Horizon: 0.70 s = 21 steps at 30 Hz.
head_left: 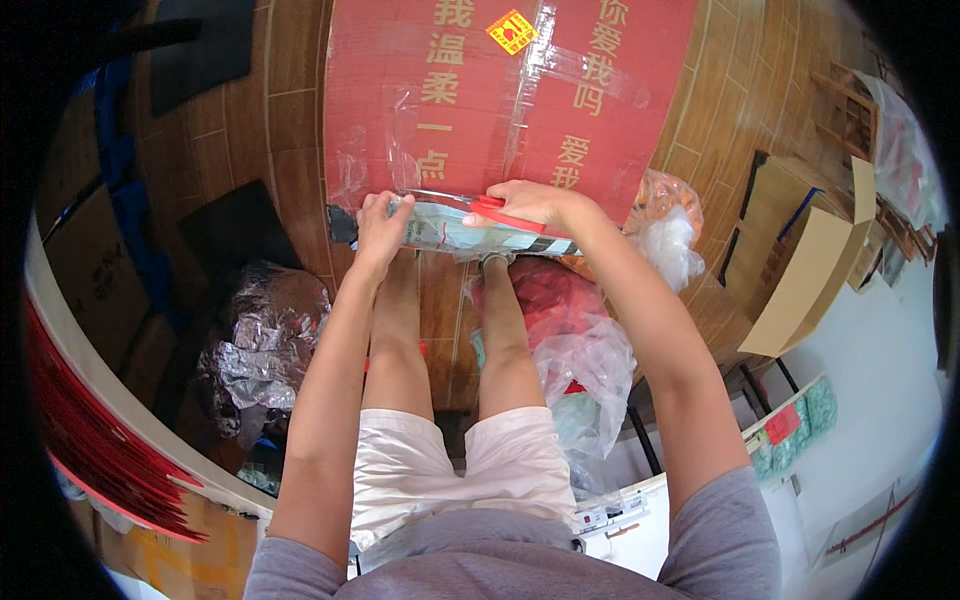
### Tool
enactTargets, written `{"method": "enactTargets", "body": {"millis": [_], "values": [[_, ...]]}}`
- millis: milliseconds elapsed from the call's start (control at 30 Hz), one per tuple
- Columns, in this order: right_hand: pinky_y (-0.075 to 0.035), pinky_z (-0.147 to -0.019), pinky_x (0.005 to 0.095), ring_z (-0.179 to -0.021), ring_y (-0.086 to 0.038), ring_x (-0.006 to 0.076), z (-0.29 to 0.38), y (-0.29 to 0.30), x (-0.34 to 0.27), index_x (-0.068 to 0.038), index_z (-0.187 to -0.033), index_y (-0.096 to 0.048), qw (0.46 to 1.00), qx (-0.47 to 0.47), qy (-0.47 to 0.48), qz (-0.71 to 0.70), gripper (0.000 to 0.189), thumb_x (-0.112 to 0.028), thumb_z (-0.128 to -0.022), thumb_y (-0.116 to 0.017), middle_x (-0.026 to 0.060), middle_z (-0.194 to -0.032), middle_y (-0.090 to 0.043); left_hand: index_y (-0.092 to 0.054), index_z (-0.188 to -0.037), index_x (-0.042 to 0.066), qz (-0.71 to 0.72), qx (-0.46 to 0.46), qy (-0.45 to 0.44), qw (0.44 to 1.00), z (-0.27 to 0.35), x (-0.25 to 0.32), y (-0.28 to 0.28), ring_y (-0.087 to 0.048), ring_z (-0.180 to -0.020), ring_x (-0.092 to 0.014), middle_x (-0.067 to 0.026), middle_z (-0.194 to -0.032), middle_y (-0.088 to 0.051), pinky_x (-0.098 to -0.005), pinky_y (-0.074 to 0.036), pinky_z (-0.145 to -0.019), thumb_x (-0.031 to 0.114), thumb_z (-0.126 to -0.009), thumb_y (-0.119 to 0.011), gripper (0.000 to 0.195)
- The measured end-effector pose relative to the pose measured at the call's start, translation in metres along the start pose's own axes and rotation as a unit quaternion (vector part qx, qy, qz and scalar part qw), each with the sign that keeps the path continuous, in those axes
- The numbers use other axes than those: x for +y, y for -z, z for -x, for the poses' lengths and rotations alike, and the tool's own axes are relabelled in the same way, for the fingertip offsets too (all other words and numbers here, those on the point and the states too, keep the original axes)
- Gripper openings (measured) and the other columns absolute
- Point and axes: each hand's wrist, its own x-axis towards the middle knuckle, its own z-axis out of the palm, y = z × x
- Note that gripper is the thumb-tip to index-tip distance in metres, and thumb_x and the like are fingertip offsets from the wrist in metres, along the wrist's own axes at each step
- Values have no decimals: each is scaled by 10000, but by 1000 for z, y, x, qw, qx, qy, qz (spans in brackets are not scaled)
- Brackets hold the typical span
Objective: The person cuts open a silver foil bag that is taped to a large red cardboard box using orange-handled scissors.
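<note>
A large red cardboard box [487,97], with printed characters and strips of clear tape, lies in front of me. Along its near side is a pale, plastic-wrapped edge with dark ends [442,229]. My right hand [517,206] holds a pair of red-handled scissors [517,219] over this edge, the blades pointing left. Near the blade tips, my left hand [385,225] grips the wrapped edge with thumb and fingers. Whether the left fingers also pinch a bit of tape cannot be told. A yellow and red sticker [512,32] is on the box top.
Silvery plastic film [266,352] lies at left on the wood-look floor. Red and clear plastic bags [585,345] are beside my right leg. An open brown carton [795,277] stands at right, and a white-edged table [142,405] with red strands is at lower left.
</note>
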Motion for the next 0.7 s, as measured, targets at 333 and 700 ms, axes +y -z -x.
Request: {"method": "enactTargets", "body": {"millis": [333, 700], "values": [[-455, -645, 344, -714, -562, 183, -30, -2, -4, 0, -833, -650, 998, 50, 8, -38, 710, -692, -674, -652, 100, -741, -600, -665, -869, 64, -135, 58, -59, 987, 18, -1, -7, -486, -971, -351, -146, -951, -570, -437, -388, -852, 341, -868, -578, 291], [-474, -741, 375, -821, -605, 246, 39, 9, -13, -27, -964, -654, 999, -4, -44, 24, 764, -730, -668, -617, 150, -860, -645, -617, -1071, 66, -59, 90, -115, 987, 64, 7, 19, -627, -911, -304, -174, -994, -647, -368, -479, -794, 222, -921, -511, 241]]}}
